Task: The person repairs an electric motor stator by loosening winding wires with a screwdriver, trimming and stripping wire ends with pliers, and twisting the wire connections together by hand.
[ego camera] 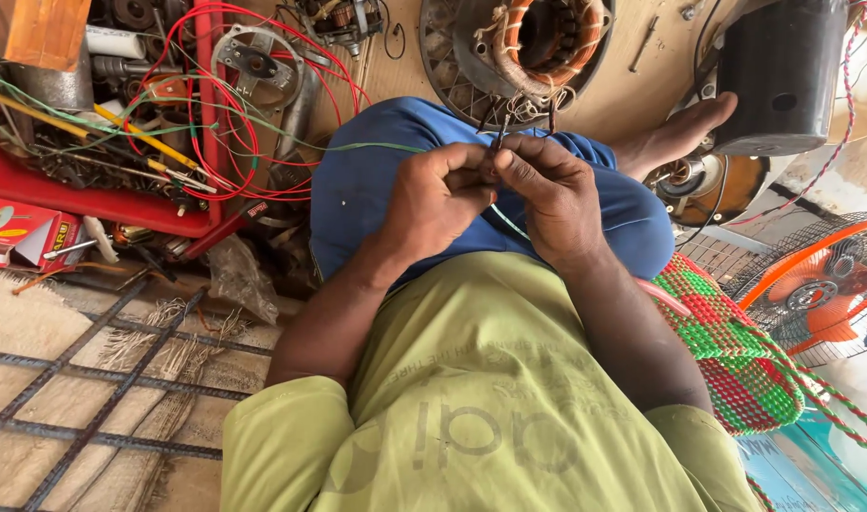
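Note:
My left hand [441, 199] and my right hand [545, 190] meet above my blue-trousered knee, fingertips pinched together on the ends of thin dark wires [500, 135]. The wires lead up to a motor stator [528, 43] with copper-coloured windings lying on the wooden floor just beyond my knee. A green wire [377, 147] runs from the left into my left hand and shows again below my fingers. Which hand holds which strand is hidden by the fingers.
A red tray [92, 199] at the left holds tangled red, green and yellow wires and metal parts. A black motor housing [780, 76] stands at the upper right by my bare foot [675, 137]. An orange fan [818, 289] and a red-green woven seat [737, 351] sit at the right.

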